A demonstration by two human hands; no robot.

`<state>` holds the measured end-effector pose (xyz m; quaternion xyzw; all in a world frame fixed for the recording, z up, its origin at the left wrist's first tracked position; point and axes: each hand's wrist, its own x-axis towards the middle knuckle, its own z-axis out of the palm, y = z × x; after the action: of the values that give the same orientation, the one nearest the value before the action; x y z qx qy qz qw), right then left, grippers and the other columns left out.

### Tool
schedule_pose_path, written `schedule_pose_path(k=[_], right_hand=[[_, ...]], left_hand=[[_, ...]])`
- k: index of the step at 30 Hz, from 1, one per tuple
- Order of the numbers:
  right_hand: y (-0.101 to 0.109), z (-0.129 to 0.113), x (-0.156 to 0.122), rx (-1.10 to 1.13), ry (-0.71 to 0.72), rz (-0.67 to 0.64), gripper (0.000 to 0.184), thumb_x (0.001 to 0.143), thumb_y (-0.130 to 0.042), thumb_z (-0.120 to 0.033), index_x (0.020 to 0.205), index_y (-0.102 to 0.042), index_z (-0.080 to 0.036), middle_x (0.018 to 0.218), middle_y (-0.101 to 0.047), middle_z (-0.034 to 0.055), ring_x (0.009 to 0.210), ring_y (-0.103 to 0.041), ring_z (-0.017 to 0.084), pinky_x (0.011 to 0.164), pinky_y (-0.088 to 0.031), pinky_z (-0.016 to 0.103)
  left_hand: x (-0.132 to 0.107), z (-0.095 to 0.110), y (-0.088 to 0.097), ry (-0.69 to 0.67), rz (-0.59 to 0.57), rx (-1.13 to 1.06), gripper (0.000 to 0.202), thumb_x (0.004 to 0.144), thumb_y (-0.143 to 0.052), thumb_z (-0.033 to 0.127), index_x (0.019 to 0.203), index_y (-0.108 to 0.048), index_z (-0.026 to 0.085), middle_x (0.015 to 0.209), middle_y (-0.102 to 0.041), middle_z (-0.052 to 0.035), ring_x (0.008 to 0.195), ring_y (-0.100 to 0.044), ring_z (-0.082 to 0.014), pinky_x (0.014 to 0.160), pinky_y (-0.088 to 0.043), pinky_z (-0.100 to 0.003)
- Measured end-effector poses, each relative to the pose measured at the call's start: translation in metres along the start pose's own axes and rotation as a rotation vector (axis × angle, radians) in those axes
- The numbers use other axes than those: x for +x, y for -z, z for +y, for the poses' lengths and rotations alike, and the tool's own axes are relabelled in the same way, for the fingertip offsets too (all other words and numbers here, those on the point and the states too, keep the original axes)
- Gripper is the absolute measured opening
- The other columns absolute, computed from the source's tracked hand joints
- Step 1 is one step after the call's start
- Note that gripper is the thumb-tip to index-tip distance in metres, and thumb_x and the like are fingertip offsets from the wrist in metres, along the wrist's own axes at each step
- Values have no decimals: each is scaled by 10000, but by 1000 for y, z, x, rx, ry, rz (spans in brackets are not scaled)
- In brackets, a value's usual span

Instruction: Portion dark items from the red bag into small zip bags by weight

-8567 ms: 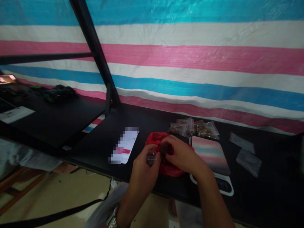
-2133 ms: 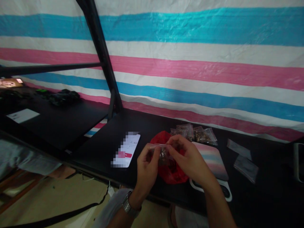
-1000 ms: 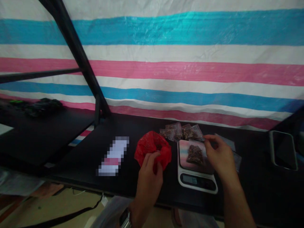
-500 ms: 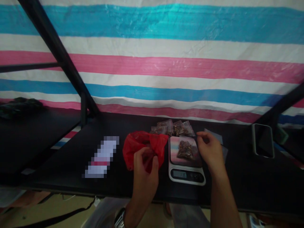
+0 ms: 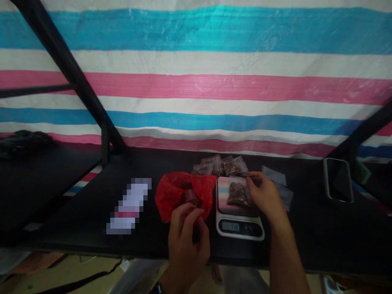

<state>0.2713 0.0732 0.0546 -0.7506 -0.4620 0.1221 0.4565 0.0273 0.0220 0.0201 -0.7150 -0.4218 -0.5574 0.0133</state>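
A small clear zip bag of brown dried bits (image 5: 238, 193) lies on the plate of a white digital kitchen scale (image 5: 223, 231), whose display seems to read 118. My right hand (image 5: 266, 196) is at the scale's right side, thumb and forefinger pinched at the zip bag's upper right corner. To the left, a red plastic bag (image 5: 171, 192) stands with its mouth spread, something brownish showing inside. At its front rim is my left hand (image 5: 188, 237), fingers curled toward the thumb; whatever may be between the fingertips is hidden.
Several filled zip bags (image 5: 234, 166) lie behind the scale. Flat clear bags (image 5: 274, 175) are right of it, and a phone (image 5: 337, 179) lies farther right. A blurred-out pale strip (image 5: 130, 206) is on the left of the black tabletop (image 5: 101, 241). Slanted black posts (image 5: 70, 73) flank the striped sheet.
My left hand has drawn back from inside the red bag to its front rim, uncovering the bag's mouth. My right hand has moved left to the zip bag's corner.
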Motion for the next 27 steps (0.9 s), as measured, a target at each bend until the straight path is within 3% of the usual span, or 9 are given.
schedule_pose_path(k=[5,9,13,17,19,21,24,27], right_hand=[[0,-8,1,59,-73,-57,360,746,-618,-384,1032,-741,-204,854,-755,70,735,-682,259,718,-487,383],[2,-22,0,300,-64,-67,369,698,-675,-384,1017,-723,-206,780,-719,32,727,-663,232,711,-504,362],[4,-46,-6,508,-2,-14,360,698,-754,-407,999,-715,-214,758,-686,-4,702,-637,182,649,-502,301],[-1,-80,-22,637,97,25,300,726,-798,-362,980,-719,-224,844,-707,-2,667,-625,142,567,-478,249],[-7,-98,-32,663,171,-13,251,765,-790,-339,980,-721,-231,836,-705,-7,662,-637,138,571,-490,246],[-16,-112,-43,660,234,-77,213,808,-766,-321,998,-721,-237,833,-708,-7,682,-660,145,597,-513,252],[-33,-123,-55,562,288,-180,181,863,-711,-296,1036,-725,-246,866,-720,2,748,-694,164,653,-544,269],[-49,-124,-61,406,311,-255,193,895,-672,-303,1070,-732,-245,915,-744,20,809,-715,187,728,-563,307]], left_hand=[[7,-39,10,56,-141,220,203,997,-578,143,1179,-657,186,1211,-729,-127,1145,-665,-318,987,-544,-505],[12,-62,17,124,-205,324,247,1008,-602,270,1213,-700,171,1319,-739,-172,1195,-654,-403,982,-544,-600],[16,-66,18,162,-144,321,281,1014,-588,261,1237,-704,135,1374,-692,-216,1216,-633,-402,1011,-548,-601],[19,-49,17,189,30,298,268,1000,-588,198,1245,-687,154,1369,-627,-215,1284,-599,-382,1071,-514,-591],[18,-32,17,230,137,191,235,999,-605,199,1220,-688,199,1338,-619,-171,1285,-605,-342,1099,-500,-560],[16,-14,16,299,119,-93,253,1023,-586,217,1263,-661,250,1286,-664,-113,1234,-652,-273,1065,-541,-466],[14,5,8,649,-18,-555,382,1077,-546,364,1450,-560,281,1271,-722,-89,1106,-731,-223,943,-602,-376],[15,9,-2,1006,-44,-842,502,1057,-532,554,1424,-581,214,1172,-765,-117,904,-770,-225,696,-602,-316]])
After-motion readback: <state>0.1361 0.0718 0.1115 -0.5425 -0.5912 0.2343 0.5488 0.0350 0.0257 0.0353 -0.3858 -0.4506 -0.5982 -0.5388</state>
